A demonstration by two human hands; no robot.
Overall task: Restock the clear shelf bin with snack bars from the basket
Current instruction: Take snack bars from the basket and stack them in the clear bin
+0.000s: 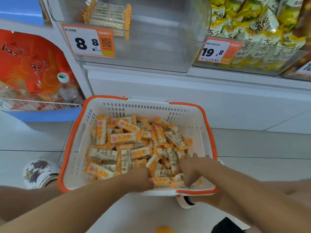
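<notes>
Inside the white plastic basket with orange rim [208, 132], both hands gather orange-and-white wrapped snack bars [124, 138]: left hand [143, 178] and right hand [191, 170] each curl round bars. Bunch bars parallel before lifting to the clear plastic shelf bin [151, 52] above the basket.

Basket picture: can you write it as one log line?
stage: gathering | both hands in orange-rimmed white plastic basket | clear plastic shelf bin nearly empty

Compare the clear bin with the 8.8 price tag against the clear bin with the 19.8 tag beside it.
The 8.8 bin is nearly empty, with only a small stack of orange-checked snack bars at its back left; the 19.8 bin is packed with yellow-and-white packets. The 8.8 bin sits left, the 19.8 bin right. Both are clear plastic, on the same white shelf, with orange-bordered price tags.
</notes>
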